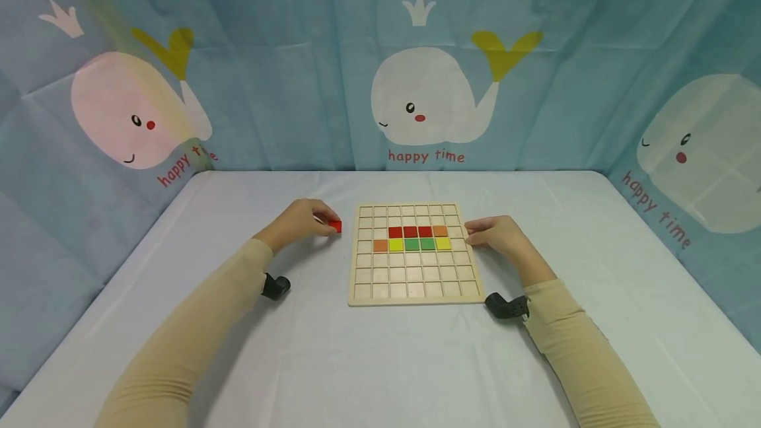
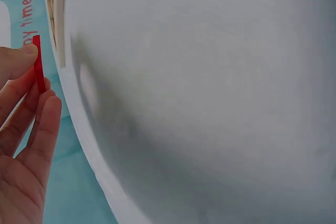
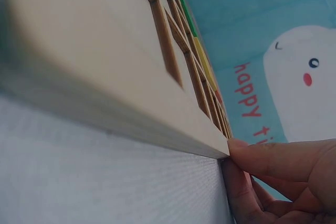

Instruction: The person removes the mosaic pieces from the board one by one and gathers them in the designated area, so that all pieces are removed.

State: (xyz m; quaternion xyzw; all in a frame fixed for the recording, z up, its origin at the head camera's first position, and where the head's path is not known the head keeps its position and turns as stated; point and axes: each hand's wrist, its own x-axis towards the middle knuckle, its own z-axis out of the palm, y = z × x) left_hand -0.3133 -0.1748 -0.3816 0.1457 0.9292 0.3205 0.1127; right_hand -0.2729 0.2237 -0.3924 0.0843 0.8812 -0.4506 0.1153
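Note:
Between thumb and fingers, my left hand (image 1: 306, 218) pinches a red square tile (image 1: 335, 226), held left of the wooden grid board (image 1: 416, 300) and apart from it. Seen edge-on in the left wrist view, the red tile (image 2: 39, 64) stands upright in the fingers. At the board's right edge, my right hand (image 1: 498, 235) grips the rim with thumb and fingers; in the right wrist view the thumb sits on the board's edge (image 3: 157, 114). Two rows of tiles lie in the grid: three red tiles (image 1: 410, 232) with an orange one above, and orange, yellow and green tiles (image 1: 411, 244) below.
A white cloth (image 1: 380, 362) covers the table under the board. Behind it hangs a blue curtain (image 1: 285, 104) printed with whales. Black wrist-worn devices (image 1: 507, 306) stick out from both sleeves near the table.

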